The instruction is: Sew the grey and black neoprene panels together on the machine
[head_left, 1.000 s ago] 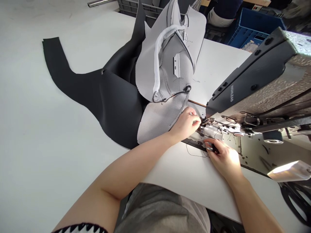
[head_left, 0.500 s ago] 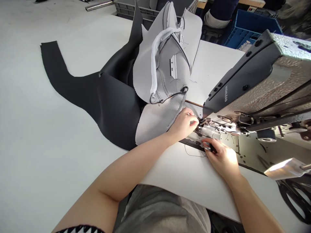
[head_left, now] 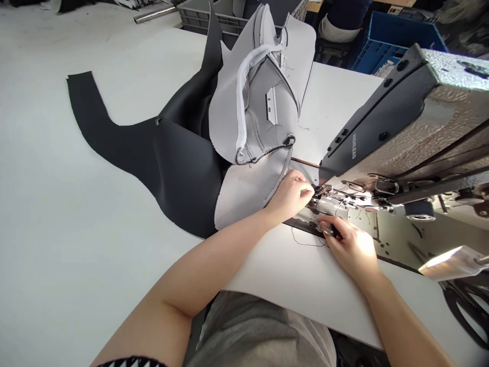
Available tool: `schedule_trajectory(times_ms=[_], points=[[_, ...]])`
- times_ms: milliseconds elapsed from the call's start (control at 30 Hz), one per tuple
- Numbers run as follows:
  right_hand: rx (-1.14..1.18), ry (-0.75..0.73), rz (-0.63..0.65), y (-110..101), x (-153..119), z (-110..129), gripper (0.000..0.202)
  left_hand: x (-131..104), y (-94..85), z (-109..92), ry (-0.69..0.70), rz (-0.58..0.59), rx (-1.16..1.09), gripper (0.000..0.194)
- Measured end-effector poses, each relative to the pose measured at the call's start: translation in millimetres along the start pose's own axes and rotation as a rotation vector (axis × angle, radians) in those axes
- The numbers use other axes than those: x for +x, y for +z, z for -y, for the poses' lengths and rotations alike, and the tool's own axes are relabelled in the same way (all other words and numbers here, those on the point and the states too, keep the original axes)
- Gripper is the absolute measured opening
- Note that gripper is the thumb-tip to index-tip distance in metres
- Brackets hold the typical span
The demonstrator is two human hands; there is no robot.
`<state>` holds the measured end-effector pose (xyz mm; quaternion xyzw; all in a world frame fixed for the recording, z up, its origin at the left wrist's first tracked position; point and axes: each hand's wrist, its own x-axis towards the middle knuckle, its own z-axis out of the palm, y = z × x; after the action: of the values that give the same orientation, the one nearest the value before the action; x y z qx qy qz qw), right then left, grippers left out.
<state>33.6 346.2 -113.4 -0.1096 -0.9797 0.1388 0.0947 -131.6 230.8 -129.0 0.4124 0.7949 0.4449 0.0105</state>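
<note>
My left hand (head_left: 289,194) is beside the needle area of a sewing machine (head_left: 385,114), thumb and forefinger pinched together. Whatever is between those fingertips is too small to make out. Close by on the machine bed, my right hand (head_left: 354,251) is closed around a small dark and metal tool (head_left: 331,230), mostly covered by the fingers. A loose dark thread (head_left: 305,244) curls on the table beside it. Left of the machine lies a sewn piece of black sheet material (head_left: 187,178) with a grey fabric underside (head_left: 225,114), a white strip and a small slotted plate attached.
A lamp (head_left: 453,262) shines from the right, with large black scissor handles (head_left: 468,311) below it. Behind the white table (head_left: 95,244) stand a grey crate (head_left: 191,15) and a blue crate (head_left: 401,41). A metal tube (head_left: 155,14) lies at the back; a person (head_left: 344,20) sits beyond.
The view has shifted slightly. Both hands stay almost in place at the needle area, and the sewn piece lies as before.
</note>
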Motion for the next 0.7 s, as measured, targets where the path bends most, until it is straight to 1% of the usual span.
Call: schedule_trajectory(times_ms=[100, 233, 300, 467, 567, 700], points=[[-0.035, 0.012, -0.021, 2.0, -0.1, 1.5, 0.030, 0.6, 1.1, 0.3, 0.003, 0.013, 0.013, 0.016], [-0.129, 0.004, -0.063, 4.5, 1.7, 7.5, 0.049, 1.6, 1.9, -0.3, -0.003, 0.024, 0.035, 0.013], [-0.166, -0.016, -0.070, 5.7, 4.1, 10.6, 0.055, 1.9, 2.0, -0.6, -0.004, 0.036, 0.043, 0.010], [-0.243, -0.019, -0.059, 7.8, 9.6, 12.6, 0.059, 1.1, 2.7, -0.6, -0.002, 0.049, 0.085, 0.008], [-0.284, -0.060, -0.055, 8.9, 10.0, 10.8, 0.057, 0.0, 3.1, -1.6, 0.008, 0.054, 0.116, 0.009], [-0.313, -0.104, -0.100, 13.3, 9.9, 7.5, 0.057, -1.0, 3.4, -3.2, 0.018, 0.072, 0.151, 0.010]])
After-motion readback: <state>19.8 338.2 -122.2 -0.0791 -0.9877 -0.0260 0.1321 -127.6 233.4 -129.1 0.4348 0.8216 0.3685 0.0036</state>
